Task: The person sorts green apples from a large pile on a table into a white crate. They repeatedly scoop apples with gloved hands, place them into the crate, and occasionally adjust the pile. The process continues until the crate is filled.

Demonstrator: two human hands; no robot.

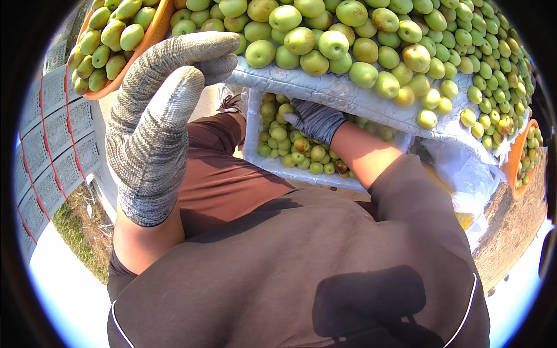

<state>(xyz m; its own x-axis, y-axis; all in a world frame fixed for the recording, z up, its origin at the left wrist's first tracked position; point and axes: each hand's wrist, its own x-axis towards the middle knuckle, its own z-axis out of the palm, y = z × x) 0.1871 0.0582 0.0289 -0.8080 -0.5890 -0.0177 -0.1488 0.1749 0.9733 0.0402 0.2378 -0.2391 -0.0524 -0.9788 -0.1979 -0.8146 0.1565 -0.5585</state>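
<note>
My left hand [152, 126], in a grey knitted glove, is raised at the left beside the near edge of a large pile of green jujubes [333, 45]. Its fingers bend to the right, the thumb stands apart, and no fruit shows between them. Lower down, my right hand [320, 119], also gloved, reaches into a plastic-lined crate [250, 143] of smaller green jujubes [300, 145]. The overhanging edge of a pale quilted cloth [343, 89] covers part of this hand's fingers, so what they hold is hidden.
An orange basket [141, 54] full of jujubes stands at the upper left, another orange basket [515, 161] at the far right. Stacked printed cartons [50, 143] with red edges line the left. Clear plastic sheeting [465, 169] hangs right of the crate. My legs [230, 161] straddle the crate's near side.
</note>
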